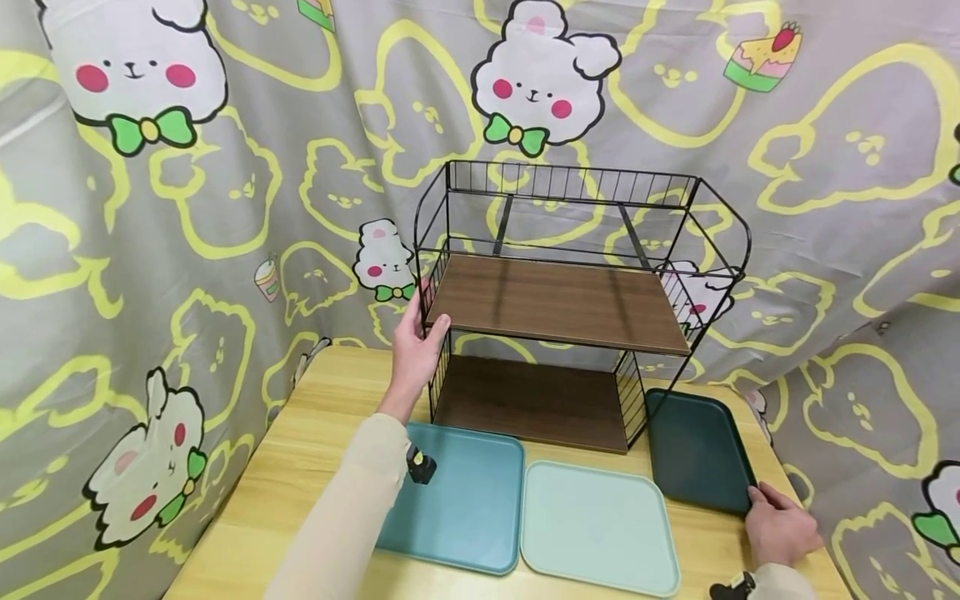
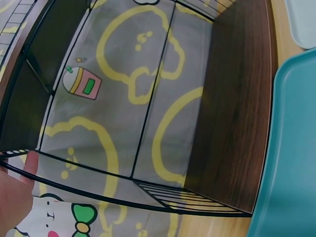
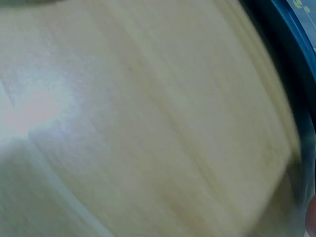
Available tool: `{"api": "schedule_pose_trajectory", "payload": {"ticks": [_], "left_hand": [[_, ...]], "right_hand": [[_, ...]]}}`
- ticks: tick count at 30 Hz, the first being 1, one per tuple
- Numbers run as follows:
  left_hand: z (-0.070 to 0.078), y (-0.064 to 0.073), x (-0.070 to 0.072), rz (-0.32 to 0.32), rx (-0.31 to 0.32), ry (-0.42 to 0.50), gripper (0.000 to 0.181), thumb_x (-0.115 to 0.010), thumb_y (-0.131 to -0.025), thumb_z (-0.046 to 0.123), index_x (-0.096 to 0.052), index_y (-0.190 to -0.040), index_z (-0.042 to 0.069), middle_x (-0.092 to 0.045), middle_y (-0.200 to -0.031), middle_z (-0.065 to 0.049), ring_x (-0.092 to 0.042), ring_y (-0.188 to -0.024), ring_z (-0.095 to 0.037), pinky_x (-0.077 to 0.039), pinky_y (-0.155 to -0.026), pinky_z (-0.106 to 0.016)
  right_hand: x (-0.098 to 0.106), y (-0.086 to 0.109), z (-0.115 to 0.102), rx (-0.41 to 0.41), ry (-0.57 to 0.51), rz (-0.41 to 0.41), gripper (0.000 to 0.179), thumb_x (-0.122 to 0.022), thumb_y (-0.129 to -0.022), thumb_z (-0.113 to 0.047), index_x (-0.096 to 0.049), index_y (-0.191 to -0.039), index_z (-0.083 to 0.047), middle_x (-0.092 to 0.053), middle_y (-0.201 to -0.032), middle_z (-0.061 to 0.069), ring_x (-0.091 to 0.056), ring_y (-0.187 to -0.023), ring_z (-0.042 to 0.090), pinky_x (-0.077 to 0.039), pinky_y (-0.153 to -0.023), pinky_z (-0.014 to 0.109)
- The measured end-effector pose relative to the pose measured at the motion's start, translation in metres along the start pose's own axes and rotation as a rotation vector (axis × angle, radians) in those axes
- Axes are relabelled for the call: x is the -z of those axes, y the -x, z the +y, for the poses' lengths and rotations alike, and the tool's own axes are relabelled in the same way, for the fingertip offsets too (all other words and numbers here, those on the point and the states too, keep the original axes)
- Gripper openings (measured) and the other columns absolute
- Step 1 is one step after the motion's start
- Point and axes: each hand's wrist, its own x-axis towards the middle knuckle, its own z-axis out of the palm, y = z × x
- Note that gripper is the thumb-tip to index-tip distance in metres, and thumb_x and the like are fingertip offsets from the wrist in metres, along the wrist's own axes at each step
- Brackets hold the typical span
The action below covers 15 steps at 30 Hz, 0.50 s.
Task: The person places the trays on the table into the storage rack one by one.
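Observation:
A black wire rack with two brown wooden shelves stands on the table. My left hand grips its left side frame at the upper shelf, thumb at the front corner and fingers behind the wire. In the left wrist view, part of that hand shows at the frame. My right hand pinches the near right corner of a dark green tray, which lies right of the rack. Only a fingertip beside the tray's rim is visible in the right wrist view.
A blue-teal tray lies before the rack, partly under my left forearm. Beside it is a pale mint tray. The wooden table is bounded by a patterned grey curtain at the back and sides.

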Motion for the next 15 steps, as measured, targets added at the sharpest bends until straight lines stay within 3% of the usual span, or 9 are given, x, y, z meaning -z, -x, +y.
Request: {"api": "schedule_pose_trajectory", "payload": {"ticks": [2,3,4,6,12,13,15], "left_hand": [[0.001,0.0,0.0,0.004,-0.006,0.008,0.069,-0.062,-0.107,0.008,-0.035,-0.167,0.026,-0.038,-0.173,0.006,-0.033,-0.16,-0.01,-0.027,-0.133,-0.034],[0.0,0.0,-0.001,0.003,-0.01,0.013,0.069,-0.062,-0.106,0.007,-0.035,-0.167,0.025,-0.038,-0.173,0.005,-0.033,-0.16,-0.011,-0.027,-0.133,-0.034],[0.0,-0.001,-0.001,0.0,-0.009,0.017,0.069,-0.062,-0.106,0.007,-0.034,-0.167,0.024,-0.038,-0.173,0.006,-0.033,-0.161,-0.011,-0.026,-0.133,-0.033],[0.0,0.0,-0.003,-0.008,-0.006,0.023,0.069,-0.062,-0.107,0.007,-0.034,-0.168,0.023,-0.038,-0.172,0.007,-0.033,-0.161,-0.011,-0.026,-0.133,-0.032],[-0.002,0.001,-0.005,-0.014,0.019,0.01,0.069,-0.062,-0.107,0.011,-0.032,-0.169,0.023,-0.038,-0.172,0.009,-0.033,-0.16,-0.01,-0.029,-0.132,-0.036],[-0.002,0.001,-0.004,-0.012,0.021,0.007,0.069,-0.062,-0.107,0.011,-0.032,-0.169,0.023,-0.037,-0.172,0.007,-0.033,-0.16,-0.011,-0.03,-0.132,-0.037],[-0.002,0.002,-0.003,-0.008,0.021,-0.001,0.069,-0.062,-0.107,0.011,-0.033,-0.168,0.023,-0.038,-0.172,0.006,-0.034,-0.16,-0.012,-0.03,-0.132,-0.039]], "right_hand": [[0.002,-0.002,-0.002,0.028,0.057,-0.023,0.041,-0.064,-0.104,-0.033,-0.071,-0.13,-0.002,-0.075,-0.085,-0.033,-0.042,-0.145,0.045,-0.026,-0.119,0.057],[0.003,-0.003,-0.003,0.034,0.078,-0.035,0.04,-0.063,-0.105,-0.034,-0.072,-0.13,-0.004,-0.081,-0.104,-0.02,-0.043,-0.144,0.046,-0.026,-0.119,0.057],[0.005,-0.003,-0.003,0.041,0.1,-0.043,0.04,-0.062,-0.105,-0.034,-0.072,-0.129,-0.004,-0.078,-0.121,-0.005,-0.044,-0.144,0.046,-0.026,-0.119,0.057],[0.009,-0.004,-0.004,0.05,0.141,-0.056,0.04,-0.059,-0.106,-0.035,-0.071,-0.129,-0.004,-0.059,-0.144,0.022,-0.044,-0.143,0.048,-0.024,-0.12,0.059],[0.017,-0.003,-0.01,0.044,0.148,-0.055,0.042,-0.053,-0.107,-0.036,-0.075,-0.126,-0.006,-0.055,-0.15,0.031,-0.04,-0.145,0.05,-0.021,-0.122,0.059],[0.018,-0.003,-0.012,0.046,0.138,-0.051,0.04,-0.054,-0.107,-0.035,-0.08,-0.12,-0.009,-0.055,-0.15,0.031,-0.04,-0.144,0.05,-0.021,-0.123,0.059],[0.021,-0.003,-0.015,0.052,0.127,-0.047,0.036,-0.054,-0.106,-0.034,-0.088,-0.097,-0.027,-0.055,-0.149,0.032,-0.04,-0.144,0.05,-0.023,-0.123,0.058]]}}
